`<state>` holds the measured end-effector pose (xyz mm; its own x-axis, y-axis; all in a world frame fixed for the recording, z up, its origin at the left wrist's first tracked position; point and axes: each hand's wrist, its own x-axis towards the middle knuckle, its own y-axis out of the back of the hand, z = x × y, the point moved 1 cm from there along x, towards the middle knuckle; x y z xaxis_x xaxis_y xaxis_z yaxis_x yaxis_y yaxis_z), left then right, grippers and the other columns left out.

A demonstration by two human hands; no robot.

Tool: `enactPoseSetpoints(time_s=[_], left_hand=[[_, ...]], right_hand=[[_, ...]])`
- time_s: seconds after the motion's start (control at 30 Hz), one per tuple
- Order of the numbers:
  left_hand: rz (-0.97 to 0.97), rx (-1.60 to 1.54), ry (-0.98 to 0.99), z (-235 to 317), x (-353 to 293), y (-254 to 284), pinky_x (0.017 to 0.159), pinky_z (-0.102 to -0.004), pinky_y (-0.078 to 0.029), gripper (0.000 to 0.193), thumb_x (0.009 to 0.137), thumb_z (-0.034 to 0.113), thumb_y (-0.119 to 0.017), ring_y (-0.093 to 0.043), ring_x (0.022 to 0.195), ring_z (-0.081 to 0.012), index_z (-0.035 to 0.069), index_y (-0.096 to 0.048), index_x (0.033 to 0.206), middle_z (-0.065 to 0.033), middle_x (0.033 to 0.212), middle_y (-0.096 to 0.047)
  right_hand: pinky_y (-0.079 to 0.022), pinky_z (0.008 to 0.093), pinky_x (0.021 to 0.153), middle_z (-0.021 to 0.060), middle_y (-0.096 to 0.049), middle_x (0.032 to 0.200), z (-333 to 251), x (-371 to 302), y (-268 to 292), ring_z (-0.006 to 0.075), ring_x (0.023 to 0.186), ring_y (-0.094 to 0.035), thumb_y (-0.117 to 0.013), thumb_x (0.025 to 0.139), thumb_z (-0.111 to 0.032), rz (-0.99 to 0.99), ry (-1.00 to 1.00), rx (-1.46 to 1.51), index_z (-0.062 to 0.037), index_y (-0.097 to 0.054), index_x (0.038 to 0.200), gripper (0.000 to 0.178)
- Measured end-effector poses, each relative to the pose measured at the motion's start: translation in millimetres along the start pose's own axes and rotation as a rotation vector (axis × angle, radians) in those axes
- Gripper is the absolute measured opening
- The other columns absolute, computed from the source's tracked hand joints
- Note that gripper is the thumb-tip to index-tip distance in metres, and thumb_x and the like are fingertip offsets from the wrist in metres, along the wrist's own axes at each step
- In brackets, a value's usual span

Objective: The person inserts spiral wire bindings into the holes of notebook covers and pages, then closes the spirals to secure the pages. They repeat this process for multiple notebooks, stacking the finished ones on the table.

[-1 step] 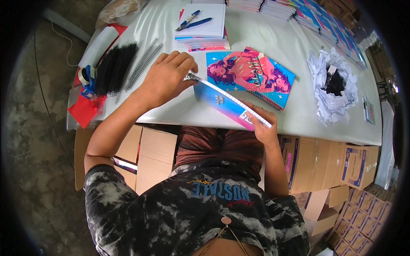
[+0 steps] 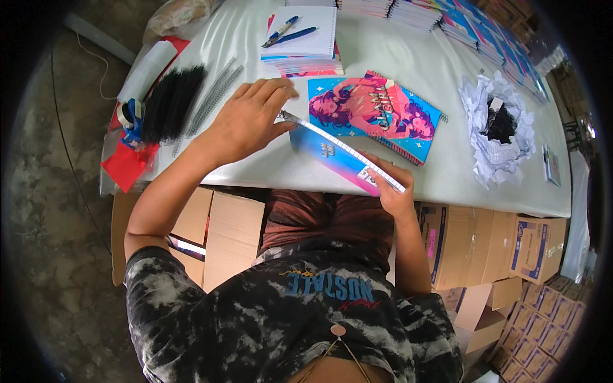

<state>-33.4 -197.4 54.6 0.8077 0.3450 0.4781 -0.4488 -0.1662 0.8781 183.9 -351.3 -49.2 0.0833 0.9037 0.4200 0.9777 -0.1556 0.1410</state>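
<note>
Above the table's near edge I hold a notebook [image 2: 338, 161] on a slant, its bound edge turned up and its blue and pink cover facing me. My right hand [image 2: 394, 186] grips its lower right end, thumb on the cover. At the upper left end, where a bit of dark wire coil [image 2: 288, 116] sticks out, my left hand [image 2: 252, 119] hovers with thumb and fingers apart. Just beyond lie two blue and pink spiral notebooks [image 2: 373, 112], overlapping. Left of my left hand rest loose silvery coils [image 2: 214, 96] and a bundle of black coils [image 2: 172, 102].
A page stack [image 2: 300, 48] with two pens on top stands at the back. Crumpled paper [image 2: 476, 115] holding black bits lies at the right. A blue tape dispenser [image 2: 132, 121] sits at the left edge. Bound notebooks [image 2: 460, 29] line the far right; cardboard boxes [image 2: 472, 246] stand below.
My left hand's thumb and fingers have parted and come off the coil end. The notebook in my right hand has barely moved.
</note>
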Motion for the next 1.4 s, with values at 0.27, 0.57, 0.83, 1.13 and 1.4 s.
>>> enactPoseSetpoints(time_s=[0.27,0.57,0.83,1.13,1.4], left_hand=[[-0.339,-0.019,0.034,0,-7,13,0.080,-0.0364,-0.044,0.030,0.066,0.014,-0.073,-0.055,0.092,-0.0246,0.007,-0.056,0.089,-0.0054,0.092,-0.057],[-0.273,0.168,-0.053,-3,-5,15,0.090,-0.0412,-0.037,0.052,0.064,0.028,-0.074,-0.046,0.110,-0.0295,0.008,-0.052,0.107,-0.0100,0.117,-0.048],[0.191,0.268,-0.280,4,-90,-78,0.100,-0.0633,0.005,0.104,0.075,0.075,-0.037,-0.001,0.130,-0.0528,-0.009,-0.020,0.135,-0.0324,0.142,-0.009],[0.398,0.143,-0.263,16,-115,-97,0.102,-0.0630,-0.004,0.103,0.075,0.076,-0.036,-0.033,0.120,-0.0495,-0.009,-0.029,0.133,-0.0216,0.134,-0.038],[0.396,-0.056,-0.092,20,-124,-99,0.103,-0.0599,0.007,0.104,0.071,0.080,-0.036,-0.011,0.131,-0.0493,-0.004,-0.031,0.133,-0.0270,0.141,-0.020]], right_hand=[[-0.046,0.0321,0.088,0.0185,-0.061,0.110,7,-8,-4,0.0278,0.102,-0.060,-0.049,0.079,0.010,0.005,0.132,-0.068,0.0033,-0.060,0.109,0.033],[-0.048,0.0320,0.085,0.0191,-0.063,0.106,3,-7,-13,0.0280,0.099,-0.062,-0.052,0.080,0.005,0.047,0.177,-0.123,0.0040,-0.061,0.107,0.028],[-0.051,0.0323,0.079,0.0189,-0.064,0.102,3,-9,-26,0.0279,0.093,-0.065,-0.055,0.080,0.000,0.119,0.206,-0.174,0.0041,-0.063,0.102,0.024],[-0.051,0.0341,0.080,0.0186,-0.064,0.102,10,-1,-39,0.0308,0.093,-0.064,-0.060,0.077,-0.001,0.074,0.391,-0.136,0.0036,-0.062,0.105,0.028],[-0.053,0.0328,0.075,0.0203,-0.065,0.097,7,8,-46,0.0297,0.088,-0.066,-0.065,0.074,-0.003,0.027,0.443,-0.194,0.0030,-0.064,0.102,0.028]])
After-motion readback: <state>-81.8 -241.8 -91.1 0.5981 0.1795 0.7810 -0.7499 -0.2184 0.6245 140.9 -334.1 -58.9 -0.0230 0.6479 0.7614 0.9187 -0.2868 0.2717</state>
